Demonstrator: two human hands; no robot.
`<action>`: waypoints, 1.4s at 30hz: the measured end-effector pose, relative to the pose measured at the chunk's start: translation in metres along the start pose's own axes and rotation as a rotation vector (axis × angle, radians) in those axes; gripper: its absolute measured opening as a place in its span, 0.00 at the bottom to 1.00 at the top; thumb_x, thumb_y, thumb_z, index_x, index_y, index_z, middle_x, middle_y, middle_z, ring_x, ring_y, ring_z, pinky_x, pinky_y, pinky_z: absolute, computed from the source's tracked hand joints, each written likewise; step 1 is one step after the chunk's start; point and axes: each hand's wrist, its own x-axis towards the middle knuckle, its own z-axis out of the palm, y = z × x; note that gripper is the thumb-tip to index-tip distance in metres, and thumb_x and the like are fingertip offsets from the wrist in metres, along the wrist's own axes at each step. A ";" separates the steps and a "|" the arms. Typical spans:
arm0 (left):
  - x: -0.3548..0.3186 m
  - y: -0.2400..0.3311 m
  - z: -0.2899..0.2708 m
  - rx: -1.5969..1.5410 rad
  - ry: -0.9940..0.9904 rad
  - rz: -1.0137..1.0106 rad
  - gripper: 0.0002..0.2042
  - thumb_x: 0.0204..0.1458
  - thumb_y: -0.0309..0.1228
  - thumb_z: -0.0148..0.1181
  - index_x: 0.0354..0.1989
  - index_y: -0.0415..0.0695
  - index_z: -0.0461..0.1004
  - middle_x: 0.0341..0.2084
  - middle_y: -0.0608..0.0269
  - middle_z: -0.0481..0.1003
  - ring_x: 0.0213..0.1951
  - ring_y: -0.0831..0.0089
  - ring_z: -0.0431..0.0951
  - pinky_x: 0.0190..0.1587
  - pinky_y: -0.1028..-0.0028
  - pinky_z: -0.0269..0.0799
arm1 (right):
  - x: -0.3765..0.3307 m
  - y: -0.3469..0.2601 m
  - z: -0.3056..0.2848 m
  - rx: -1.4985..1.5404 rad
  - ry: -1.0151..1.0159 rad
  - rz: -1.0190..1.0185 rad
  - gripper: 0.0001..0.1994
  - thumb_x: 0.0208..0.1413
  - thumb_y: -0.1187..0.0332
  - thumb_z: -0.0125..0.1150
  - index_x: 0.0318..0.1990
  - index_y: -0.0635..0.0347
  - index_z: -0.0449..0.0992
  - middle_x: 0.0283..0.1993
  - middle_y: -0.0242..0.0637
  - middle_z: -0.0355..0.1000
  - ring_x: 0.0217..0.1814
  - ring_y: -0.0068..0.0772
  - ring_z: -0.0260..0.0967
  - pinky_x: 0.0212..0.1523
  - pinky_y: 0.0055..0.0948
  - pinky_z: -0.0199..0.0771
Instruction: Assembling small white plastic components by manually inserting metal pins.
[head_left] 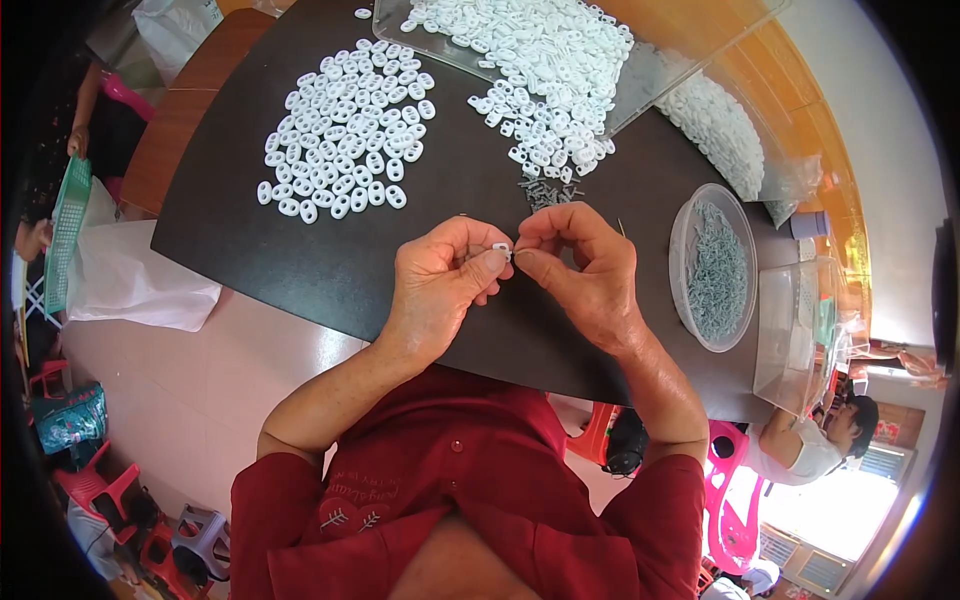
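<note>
My left hand [440,285] pinches a small white plastic piece [501,247] between thumb and forefinger, above the near part of the dark table. Right beside it, my right hand [585,270] has its thumb and forefinger pressed together at the edge of the piece; whatever is between those fingertips is too small to make out. Just beyond the right hand lies a little heap of grey screws [545,192]. Loose white pieces [560,135] spill toward it from a larger heap. Farther left, many white oval two-holed pieces [345,135] are spread on the table.
A clear tray [645,95] holds the larger white heap. On the right are a round clear tub [680,285] of screws, a bag of white pieces [715,130] and a clear plastic box [785,340]. At far left another person holds a green basket [70,235]; someone sits at lower right.
</note>
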 end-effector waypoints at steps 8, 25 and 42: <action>-0.005 -0.010 0.007 0.290 0.137 0.302 0.03 0.54 0.23 0.55 0.33 0.37 0.73 0.23 0.70 0.71 0.24 0.85 0.66 0.27 0.85 0.64 | -0.001 0.003 0.010 0.037 0.023 -0.016 0.10 0.47 0.79 0.62 0.38 0.66 0.72 0.33 0.30 0.70 0.34 0.17 0.65 0.36 0.18 0.67; -0.003 -0.009 0.004 -0.006 0.077 0.118 0.06 0.55 0.25 0.55 0.39 0.38 0.73 0.26 0.68 0.74 0.25 0.86 0.69 0.27 0.86 0.65 | -0.005 0.011 0.017 0.225 0.069 -0.006 0.05 0.52 0.81 0.57 0.36 0.67 0.73 0.34 0.33 0.72 0.36 0.19 0.70 0.39 0.19 0.70; 0.005 -0.006 0.004 -0.011 0.145 0.148 0.06 0.53 0.24 0.56 0.35 0.34 0.73 0.25 0.57 0.75 0.22 0.79 0.71 0.25 0.80 0.68 | 0.030 0.044 -0.046 -0.481 0.462 -0.211 0.06 0.50 0.74 0.58 0.35 0.65 0.77 0.31 0.38 0.74 0.32 0.22 0.69 0.35 0.22 0.68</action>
